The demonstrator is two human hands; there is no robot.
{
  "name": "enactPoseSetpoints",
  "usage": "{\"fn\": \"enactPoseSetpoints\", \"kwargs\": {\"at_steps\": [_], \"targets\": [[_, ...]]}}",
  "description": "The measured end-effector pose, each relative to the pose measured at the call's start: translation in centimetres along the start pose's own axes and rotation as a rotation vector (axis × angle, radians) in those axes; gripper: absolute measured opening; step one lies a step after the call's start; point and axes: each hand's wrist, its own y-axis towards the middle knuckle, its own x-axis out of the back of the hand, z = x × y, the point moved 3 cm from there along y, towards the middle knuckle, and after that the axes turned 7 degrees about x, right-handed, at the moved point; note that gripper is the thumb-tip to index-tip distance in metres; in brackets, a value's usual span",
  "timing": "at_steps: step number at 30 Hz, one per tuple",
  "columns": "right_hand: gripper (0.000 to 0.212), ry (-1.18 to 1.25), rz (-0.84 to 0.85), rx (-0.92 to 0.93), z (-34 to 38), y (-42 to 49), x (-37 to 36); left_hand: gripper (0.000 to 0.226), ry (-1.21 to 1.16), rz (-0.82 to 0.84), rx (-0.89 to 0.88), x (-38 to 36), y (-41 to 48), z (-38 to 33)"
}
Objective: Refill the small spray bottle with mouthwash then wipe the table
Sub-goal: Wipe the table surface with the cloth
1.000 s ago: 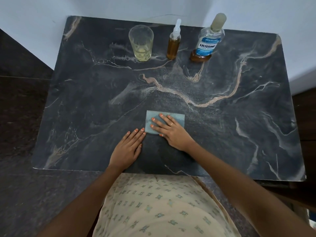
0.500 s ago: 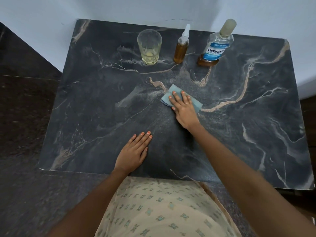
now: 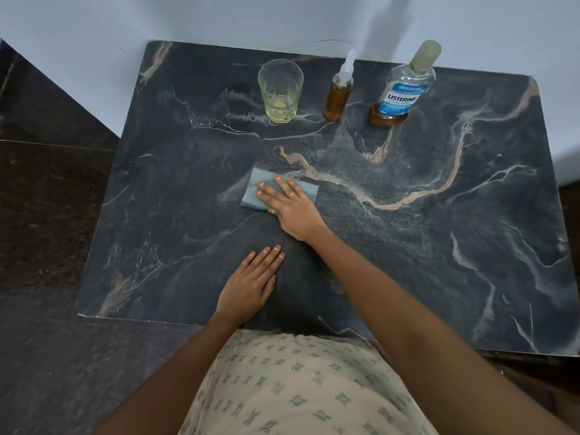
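Note:
A folded blue-grey cloth (image 3: 252, 196) lies flat near the middle of the dark marble table (image 3: 439, 246). My right hand (image 3: 290, 205) presses on it with straight, spread fingers, covering its centre. My left hand (image 3: 251, 285) rests flat on the table near the front edge, fingers straight, holding nothing. At the back stand the small spray bottle (image 3: 339, 95), filled with amber liquid and capped with a white nozzle, and the Listerine mouthwash bottle (image 3: 403, 89), closed, with a little amber liquid at its bottom.
A drinking glass (image 3: 281, 91) with a little pale liquid stands left of the spray bottle. A pale wall rises behind the table. Dark floor lies to the left and front. My patterned clothing shows below the table's front edge.
My right hand slid the cloth away from me, then leftwards across the middle of the table. My left hand stayed flat near the front edge.

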Motion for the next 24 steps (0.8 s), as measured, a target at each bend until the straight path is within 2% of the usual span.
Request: {"fn": "enactPoseSetpoints", "kwargs": {"at_steps": [4,10,14,18,24], "targets": [[0.047,0.111,-0.079,-0.256,-5.0,-2.3,1.1,0.047,0.008,0.009,0.0,0.3,0.1,-0.1],[0.048,0.119,-0.186,-0.624,-11.8,-10.3,1.9,0.047,0.029,-0.011,-0.005,1.0,1.4,-0.3],[0.045,0.148,-0.266,-0.829,-13.0,-14.3,1.9,0.047,0.044,-0.013,-0.04,1.2,2.5,-0.5],[0.047,0.145,-0.247,-0.819,-10.1,-12.7,1.3,0.048,0.031,-0.016,-0.031,1.2,2.5,-0.6],[0.049,0.153,-0.167,-0.49,-2.3,-9.5,-0.7,0.049,0.012,-0.007,-0.025,1.3,2.6,-0.7]]}}
